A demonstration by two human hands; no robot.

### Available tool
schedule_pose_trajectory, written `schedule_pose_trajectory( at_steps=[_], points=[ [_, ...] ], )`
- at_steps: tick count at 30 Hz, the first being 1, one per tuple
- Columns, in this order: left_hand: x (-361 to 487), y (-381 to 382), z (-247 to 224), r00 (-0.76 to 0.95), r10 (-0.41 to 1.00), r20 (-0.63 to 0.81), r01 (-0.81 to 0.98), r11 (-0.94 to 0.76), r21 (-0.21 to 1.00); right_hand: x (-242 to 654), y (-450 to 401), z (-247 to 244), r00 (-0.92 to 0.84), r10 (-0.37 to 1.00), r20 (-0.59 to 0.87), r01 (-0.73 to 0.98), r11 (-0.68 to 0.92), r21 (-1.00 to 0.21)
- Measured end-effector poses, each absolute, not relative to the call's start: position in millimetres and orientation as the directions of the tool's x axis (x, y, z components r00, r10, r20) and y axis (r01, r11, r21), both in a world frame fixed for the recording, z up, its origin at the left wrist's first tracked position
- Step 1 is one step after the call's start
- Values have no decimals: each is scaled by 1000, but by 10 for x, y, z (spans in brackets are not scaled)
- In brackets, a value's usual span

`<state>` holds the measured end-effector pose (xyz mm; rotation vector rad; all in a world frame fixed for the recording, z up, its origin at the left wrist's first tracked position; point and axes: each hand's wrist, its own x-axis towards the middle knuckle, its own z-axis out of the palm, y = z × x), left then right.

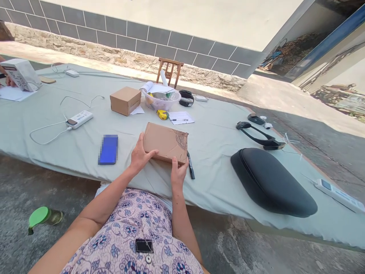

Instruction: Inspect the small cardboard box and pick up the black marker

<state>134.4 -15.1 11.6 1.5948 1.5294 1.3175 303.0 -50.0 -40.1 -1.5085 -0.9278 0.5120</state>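
Note:
A brown cardboard box [164, 140] with dark scribbled curves on its upper right corner is between my hands at the front of the table. My left hand [141, 153] grips its left side, thumb laid along the near edge. At the near right corner, my right hand [179, 170] holds the box with the thumb up against its front. Fingers under and behind the box are hidden. A black marker pen [191, 166] lies just right of my right hand. Left of my left hand is a phone [108, 149] with a blurred blue face.
Behind the box are a second cardboard box [125, 101], a yellow tape measure [162, 114], paper [182, 117] and a filled plastic basket [162, 103]. A black case [273, 182] and headset [258, 139] lie right; a power strip [80, 119] lies left. Another person's hand [10, 82] is far left.

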Motion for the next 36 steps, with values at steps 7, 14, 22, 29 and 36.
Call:
schedule_pose_trajectory(
  at_steps=[7, 14, 22, 29, 36],
  points=[
    [1433, -173, 104, -187, 961, 204, 352, -129, 927, 2948, -451, -349, 549, 727, 412, 504, 105, -857],
    [1478, -157, 3, -175, 949, 261, 478, -150, 865, 2922, -389, -359, 541, 703, 461, 591, 72, -803],
    [1393, -125, -52, -130, 944, 303, 460, -214, 862, 3131, -455, -419, 548, 730, 409, 453, 153, -878],
    [1320, -121, -121, -114, 921, 373, 394, -303, 868, 3216, -464, -359, 554, 755, 350, 248, 252, -935],
    [1214, -117, 0, -195, 945, 264, 278, -205, 939, 3304, -530, -259, 606, 759, 236, 168, 168, -971]
  ],
)
